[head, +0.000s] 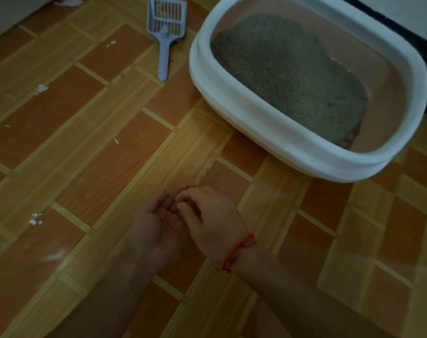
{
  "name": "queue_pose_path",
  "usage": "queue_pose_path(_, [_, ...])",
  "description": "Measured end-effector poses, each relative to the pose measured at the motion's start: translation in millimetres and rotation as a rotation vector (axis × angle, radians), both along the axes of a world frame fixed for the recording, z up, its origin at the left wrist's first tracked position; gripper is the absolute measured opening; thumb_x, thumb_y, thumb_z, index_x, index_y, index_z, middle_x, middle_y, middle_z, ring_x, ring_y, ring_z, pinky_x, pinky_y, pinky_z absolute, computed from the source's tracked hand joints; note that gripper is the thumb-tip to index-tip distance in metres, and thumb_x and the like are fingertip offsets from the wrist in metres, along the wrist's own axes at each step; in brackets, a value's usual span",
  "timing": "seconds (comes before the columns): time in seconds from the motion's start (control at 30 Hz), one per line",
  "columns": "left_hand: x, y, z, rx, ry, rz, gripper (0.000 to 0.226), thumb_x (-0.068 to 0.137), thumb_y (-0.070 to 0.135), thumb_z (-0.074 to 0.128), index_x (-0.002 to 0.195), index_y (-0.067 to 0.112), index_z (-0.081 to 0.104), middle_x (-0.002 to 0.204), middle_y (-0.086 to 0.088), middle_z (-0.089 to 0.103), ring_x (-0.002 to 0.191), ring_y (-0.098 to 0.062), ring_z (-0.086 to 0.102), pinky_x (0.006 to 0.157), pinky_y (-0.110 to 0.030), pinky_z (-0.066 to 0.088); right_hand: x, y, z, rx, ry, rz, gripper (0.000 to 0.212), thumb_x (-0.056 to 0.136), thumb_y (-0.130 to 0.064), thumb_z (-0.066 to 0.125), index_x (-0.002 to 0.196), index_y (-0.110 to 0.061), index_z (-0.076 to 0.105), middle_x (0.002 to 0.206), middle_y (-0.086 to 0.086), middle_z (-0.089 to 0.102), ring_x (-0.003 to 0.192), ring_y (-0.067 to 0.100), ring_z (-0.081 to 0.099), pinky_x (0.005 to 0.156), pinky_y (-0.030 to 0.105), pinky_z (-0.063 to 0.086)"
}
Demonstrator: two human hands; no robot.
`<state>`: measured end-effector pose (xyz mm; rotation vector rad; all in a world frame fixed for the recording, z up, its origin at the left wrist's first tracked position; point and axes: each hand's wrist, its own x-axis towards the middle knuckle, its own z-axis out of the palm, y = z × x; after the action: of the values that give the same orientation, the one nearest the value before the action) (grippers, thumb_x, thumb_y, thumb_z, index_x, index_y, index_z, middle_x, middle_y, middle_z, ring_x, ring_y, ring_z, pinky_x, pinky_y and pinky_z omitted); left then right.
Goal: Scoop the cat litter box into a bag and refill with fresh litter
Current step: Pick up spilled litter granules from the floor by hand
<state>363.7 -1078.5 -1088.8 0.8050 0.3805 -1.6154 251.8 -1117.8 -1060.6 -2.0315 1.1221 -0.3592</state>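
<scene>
A white-rimmed litter box point(234, 93) with pinkish inner walls stands on the floor at the upper right, holding grey litter point(288, 69). A pale blue slotted scoop point(165, 35) lies flat on the floor to its left, handle pointing toward me. Low in the middle, my left hand point(159, 223) is cupped palm up, and my right hand point(210, 215), with a red string on the wrist, pinches its fingertips over the left palm. Whether either hand holds anything is too dim to tell. No bag is in view.
The floor point(98, 154) is wood-patterned vinyl with several small white scraps at the left. A few litter grains point(215, 176) lie just in front of my hands. A pale wall base point(10, 13) runs along the upper left, a dark strip point(412, 42) behind the box.
</scene>
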Motion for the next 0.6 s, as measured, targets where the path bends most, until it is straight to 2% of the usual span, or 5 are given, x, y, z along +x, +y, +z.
queue_pose_path(0.1, [0.1,-0.4,1.7,0.024,-0.009,0.047,0.042,0.088,0.024,0.047,0.075,-0.003,0.076,0.091,-0.017,0.075,0.087,-0.027,0.075,0.078,-0.038,0.061,-18.5,-24.1,-4.1,-0.057,0.022,-0.156,0.009,0.092,-0.025,0.06,0.096,-0.024,0.068,0.087,-0.012,0.063,0.082,0.005,0.056,0.077,0.025,0.048])
queue_pose_path(0.17, [2.3,0.5,3.3,0.055,-0.018,0.066,0.041,0.088,0.022,0.048,0.075,-0.005,0.076,0.096,-0.02,0.075,0.094,-0.03,0.074,0.08,-0.042,0.06,-34.4,-44.5,-14.1,-0.048,0.105,-0.253,0.006,0.092,-0.027,0.061,0.093,-0.027,0.066,0.08,-0.016,0.059,0.077,0.004,0.056,0.074,0.03,0.052])
queue_pose_path(0.23, [4.7,1.6,3.2,0.072,-0.024,0.074,0.044,0.093,0.022,0.046,0.076,-0.005,0.076,0.099,-0.02,0.074,0.096,-0.031,0.073,0.08,-0.043,0.06,-45.7,-58.7,-24.3,-0.007,0.177,-0.296,0.006,0.092,-0.028,0.06,0.094,-0.029,0.065,0.083,-0.012,0.061,0.08,0.007,0.058,0.076,0.035,0.055])
queue_pose_path(0.5, [5.9,1.4,-0.2,0.095,-0.029,0.082,0.052,0.1,0.023,0.04,0.076,-0.005,0.076,0.099,-0.02,0.074,0.097,-0.032,0.073,0.085,-0.045,0.058,-43.0,-75.0,-37.8,-0.033,0.292,-0.234,0.008,0.092,-0.035,0.061,0.095,-0.031,0.067,0.095,-0.006,0.06,0.088,0.01,0.054,0.076,0.023,0.041])
queue_pose_path(0.6, [5.8,0.8,0.3,0.097,-0.032,0.082,0.052,0.101,0.024,0.04,0.076,-0.004,0.076,0.101,-0.02,0.074,0.098,-0.032,0.073,0.085,-0.045,0.058,-38.8,-78.1,-39.7,-0.048,0.288,-0.221,0.011,0.091,-0.037,0.063,0.095,-0.03,0.07,0.092,-0.006,0.059,0.085,0.01,0.054,0.074,0.024,0.043])
